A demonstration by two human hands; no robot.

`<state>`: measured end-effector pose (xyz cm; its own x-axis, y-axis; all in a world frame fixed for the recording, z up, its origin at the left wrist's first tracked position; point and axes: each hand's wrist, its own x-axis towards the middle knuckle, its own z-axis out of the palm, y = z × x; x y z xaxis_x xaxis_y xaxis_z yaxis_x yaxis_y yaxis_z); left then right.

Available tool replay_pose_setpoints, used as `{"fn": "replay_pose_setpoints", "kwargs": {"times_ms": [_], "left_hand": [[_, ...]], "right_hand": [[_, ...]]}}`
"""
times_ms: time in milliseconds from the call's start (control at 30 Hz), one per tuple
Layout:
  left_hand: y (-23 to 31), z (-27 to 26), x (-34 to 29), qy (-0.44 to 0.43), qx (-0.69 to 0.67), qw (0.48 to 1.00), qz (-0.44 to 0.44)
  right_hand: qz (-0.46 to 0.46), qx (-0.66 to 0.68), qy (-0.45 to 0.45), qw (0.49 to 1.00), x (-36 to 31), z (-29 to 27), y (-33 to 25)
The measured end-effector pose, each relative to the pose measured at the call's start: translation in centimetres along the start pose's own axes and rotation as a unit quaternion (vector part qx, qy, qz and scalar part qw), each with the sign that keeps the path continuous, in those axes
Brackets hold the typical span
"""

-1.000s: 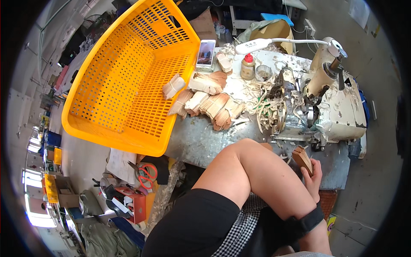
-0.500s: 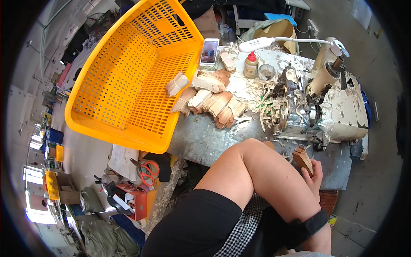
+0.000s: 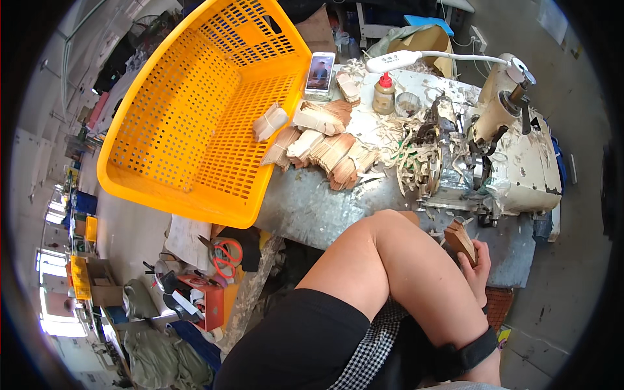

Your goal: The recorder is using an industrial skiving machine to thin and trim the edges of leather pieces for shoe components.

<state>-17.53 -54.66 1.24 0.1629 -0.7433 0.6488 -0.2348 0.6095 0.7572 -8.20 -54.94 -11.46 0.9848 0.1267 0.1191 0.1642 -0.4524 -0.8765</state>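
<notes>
grey floor (image 3: 559, 260) | bright windows (image 3: 62, 326) at far left | metal-topped worktable (image 3: 296, 201)

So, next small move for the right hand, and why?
I'd probably lift the right hand slightly toward the machine: it holds a stack of brown pieces just on the machine's near side, and pale strips heaped around the machine suggest pieces get trimmed there.
</notes>
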Motion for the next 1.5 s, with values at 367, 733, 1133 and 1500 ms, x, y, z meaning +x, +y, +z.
{"fn": "replay_pose_setpoints", "kwargs": {"times_ms": [367,733,1133,1500], "left_hand": [[-1.5,4.0,0.7,0.006,-0.023,1.0,-0.009],[14.1,-29.7,-15.4,0.096,0.256,0.914,-0.299],[1.4,-44.3,-28.4,0.263,0.572,0.639,-0.442],[-1.0,-48.9,-27.9,0.128,0.533,0.55,-0.63]], "right_hand": [[0.002,-0.006,-0.001,1.0,0.6,0.5,0.2],[0.002,-0.046,0.041,0.998,0.0,-0.7,-0.2],[0.007,-0.081,0.052,0.995,0.3,-0.1,-3.0],[0.067,-0.085,0.006,0.994,-1.6,-0.9,-2.9]]}}
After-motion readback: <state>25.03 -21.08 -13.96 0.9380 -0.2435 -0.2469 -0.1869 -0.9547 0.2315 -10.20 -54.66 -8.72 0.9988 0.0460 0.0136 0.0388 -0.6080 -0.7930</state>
